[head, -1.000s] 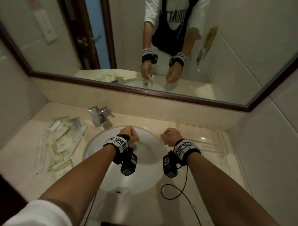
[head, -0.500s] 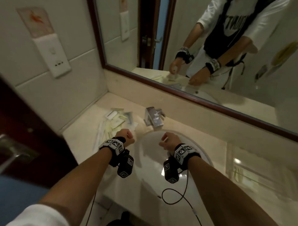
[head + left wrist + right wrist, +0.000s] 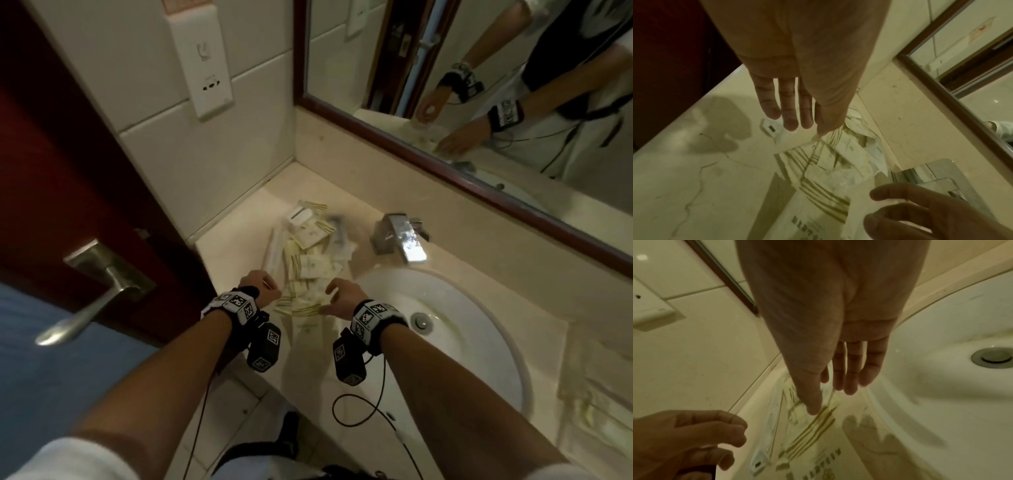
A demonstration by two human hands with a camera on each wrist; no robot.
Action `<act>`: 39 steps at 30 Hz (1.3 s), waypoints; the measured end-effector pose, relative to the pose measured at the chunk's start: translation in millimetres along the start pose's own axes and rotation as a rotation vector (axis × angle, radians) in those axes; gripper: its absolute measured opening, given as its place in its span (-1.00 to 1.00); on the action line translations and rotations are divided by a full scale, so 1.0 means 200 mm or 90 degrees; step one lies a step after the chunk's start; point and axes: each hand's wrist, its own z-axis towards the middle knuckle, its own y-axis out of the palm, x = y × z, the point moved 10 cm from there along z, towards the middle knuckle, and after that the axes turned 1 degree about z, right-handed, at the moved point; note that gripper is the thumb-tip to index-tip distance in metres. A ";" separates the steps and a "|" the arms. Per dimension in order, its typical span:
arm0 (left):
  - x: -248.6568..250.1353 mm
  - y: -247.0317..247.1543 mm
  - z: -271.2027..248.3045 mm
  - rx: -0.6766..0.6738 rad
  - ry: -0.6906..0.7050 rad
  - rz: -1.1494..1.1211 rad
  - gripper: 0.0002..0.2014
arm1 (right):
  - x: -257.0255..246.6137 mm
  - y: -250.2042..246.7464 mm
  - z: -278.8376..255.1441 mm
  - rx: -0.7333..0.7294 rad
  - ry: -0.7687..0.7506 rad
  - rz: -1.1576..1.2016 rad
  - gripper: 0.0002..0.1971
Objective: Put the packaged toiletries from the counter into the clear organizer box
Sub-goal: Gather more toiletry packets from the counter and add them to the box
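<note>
A pile of cream packets with olive stripes, the packaged toiletries [image 3: 308, 250], lies on the counter left of the sink, with a long clear packet [image 3: 274, 250] along its left side. My left hand [image 3: 262, 287] hovers at the pile's near left edge. In the left wrist view its fingers [image 3: 790, 116] hang straight and the thumb tip is at a striped packet's corner [image 3: 828, 142]. My right hand [image 3: 337, 294] reaches over the pile's near right edge, fingers [image 3: 849, 378] extended and thumb down on a striped packet [image 3: 807, 434]. The clear organizer box [image 3: 603, 404] stands at the far right.
The white sink basin [image 3: 462, 342] lies between the pile and the box, with a chrome faucet [image 3: 400, 240] behind it. A dark red door with a metal handle [image 3: 99, 291] stands close on the left. A framed mirror [image 3: 479, 85] hangs above the counter's back wall.
The view has swung left from the basin to the pile. Both hands moved left from over the sink to the packets, and their curled fingers have straightened.
</note>
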 end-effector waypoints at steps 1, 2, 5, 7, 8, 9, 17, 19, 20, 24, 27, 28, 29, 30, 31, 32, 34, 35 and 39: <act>-0.02 0.00 0.00 -0.004 -0.008 -0.007 -0.80 | -0.02 0.04 0.02 -0.016 -0.005 -0.011 -0.46; -0.04 0.01 0.01 -0.009 -0.008 -0.013 -0.79 | -0.04 0.07 0.03 -0.026 -0.007 -0.017 -0.44; -0.07 0.02 0.03 -0.030 -0.013 -0.024 -0.79 | -0.07 0.13 0.07 -0.030 -0.008 -0.039 -0.46; -0.09 0.02 0.05 -0.033 -0.011 -0.028 -0.79 | -0.08 0.15 0.09 -0.030 0.002 -0.046 -0.54; -0.10 0.02 0.06 -0.031 -0.012 -0.028 -0.79 | -0.08 0.15 0.10 -0.029 0.003 -0.050 -0.59; -0.10 0.02 0.06 -0.033 -0.015 -0.028 -0.79 | -0.09 0.14 0.11 -0.033 0.004 -0.056 -0.65; 0.00 0.03 0.15 -0.060 -0.011 -0.011 -0.87 | -0.15 -0.03 0.12 -0.008 -0.068 -0.015 -0.71; 0.05 0.05 0.18 -0.061 0.002 -0.004 -0.85 | -0.14 -0.14 0.13 0.061 -0.077 0.024 -0.68; 0.07 0.05 0.20 -0.058 0.010 -0.003 -0.85 | -0.12 -0.19 0.13 0.092 -0.076 0.055 -0.68; 0.19 0.11 0.27 -0.059 0.048 0.056 -0.63 | 0.02 -0.34 0.14 0.195 -0.042 0.128 -0.84; 0.27 0.16 0.31 -0.056 0.069 0.117 -0.45 | 0.12 -0.41 0.14 0.241 -0.037 0.179 -0.84; 0.28 0.18 0.32 -0.058 0.072 0.130 -0.42 | 0.15 -0.42 0.14 0.250 -0.036 0.194 -0.86; 0.28 0.20 0.34 -0.060 0.072 0.142 -0.39 | 0.17 -0.43 0.14 0.258 -0.037 0.212 -0.88; 0.29 0.21 0.35 -0.062 0.072 0.153 -0.37 | 0.18 -0.44 0.14 0.264 -0.035 0.233 -0.89; 0.29 0.22 0.37 -0.061 0.072 0.164 -0.37 | 0.19 -0.45 0.13 0.271 -0.039 0.257 -0.90; 0.29 0.22 0.38 -0.059 0.068 0.174 -0.37 | 0.19 -0.46 0.13 0.275 -0.042 0.281 -0.91; 0.30 0.23 0.40 -0.059 0.052 0.178 -0.38 | 0.21 -0.47 0.14 0.267 -0.039 0.321 -0.86; 0.30 0.24 0.41 -0.057 0.045 0.176 -0.40 | 0.22 -0.47 0.15 0.262 -0.033 0.335 -0.82; 0.32 0.23 0.42 -0.034 0.023 0.198 -0.48 | 0.26 -0.49 0.17 0.262 -0.023 0.344 -0.77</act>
